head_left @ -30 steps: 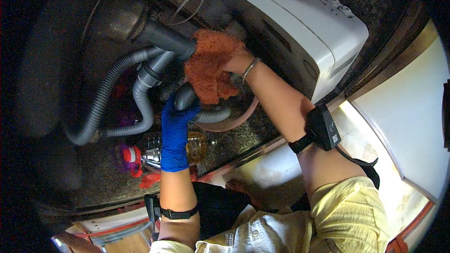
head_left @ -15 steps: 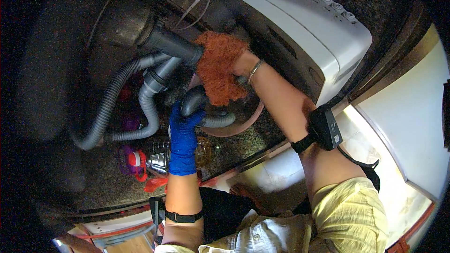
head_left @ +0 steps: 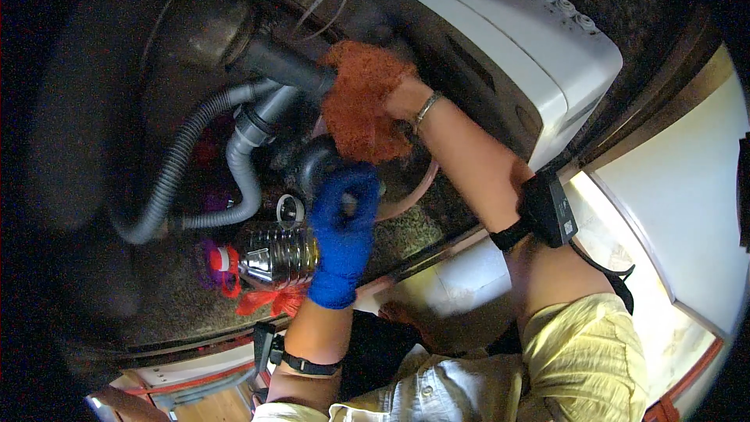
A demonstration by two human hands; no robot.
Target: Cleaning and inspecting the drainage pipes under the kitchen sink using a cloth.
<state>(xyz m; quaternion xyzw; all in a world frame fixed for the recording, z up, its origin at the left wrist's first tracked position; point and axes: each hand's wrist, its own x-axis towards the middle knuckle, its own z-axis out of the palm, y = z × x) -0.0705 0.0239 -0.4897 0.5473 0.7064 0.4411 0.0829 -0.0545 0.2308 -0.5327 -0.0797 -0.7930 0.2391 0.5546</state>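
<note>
My right hand, bare at the wrist, is wrapped in a fluffy orange-brown cloth [head_left: 366,101] that hides its fingers. The cloth presses against the open end of a dark grey drain pipe [head_left: 289,66]. Below it, my left hand [head_left: 342,227] wears a blue glove, with thumb and fingers curled into a ring. It appears closed round a grey corrugated hose [head_left: 380,186], mostly hidden by the glove. Just behind the glove is a dark curved pipe elbow [head_left: 315,162]. A white ring [head_left: 290,209] lies left of my left hand.
A clear plastic bottle [head_left: 269,256] with a red cap lies left of my left forearm, beside a red plastic bag [head_left: 269,301]. Grey ribbed hoses [head_left: 176,164] curve at the left. A white appliance [head_left: 539,55] stands at the upper right. A pinkish hose [head_left: 414,195] loops behind the hands.
My left hand has moved right from the dark elbow, uncovering the white ring and more of the bottle. The cloth has shifted slightly up and left with my right hand.
</note>
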